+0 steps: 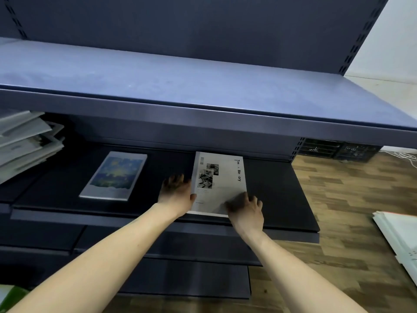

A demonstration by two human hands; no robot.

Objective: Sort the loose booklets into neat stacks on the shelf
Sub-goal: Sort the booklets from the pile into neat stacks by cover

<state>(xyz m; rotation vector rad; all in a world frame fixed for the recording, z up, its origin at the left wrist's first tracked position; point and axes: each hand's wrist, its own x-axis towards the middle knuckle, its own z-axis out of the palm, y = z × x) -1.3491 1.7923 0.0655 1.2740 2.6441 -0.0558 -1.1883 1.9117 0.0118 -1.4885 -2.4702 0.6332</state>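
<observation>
Currently, a slanted pile of pale booklets [24,141] is seen at the left end of the dark shelf [282,195], leaning and uneven. Further right, a blue-covered booklet [115,176] lies flat near the middle of the shelf, apart from both hands. The left hand [177,193] is placed against the left edge of a white booklet [220,184], with the thumb laid over that edge and the fingers spread on the shelf beside it; whether the edge is gripped or only pressed cannot be told. The white booklet lies flat towards the right end of the shelf, its near edge close to the front edge. The right hand [246,211] is laid on its near right corner, fingers loosely bent and pressed on the cover. White sheets [397,236] are seen on the wooden floor [338,199] at far right.
</observation>
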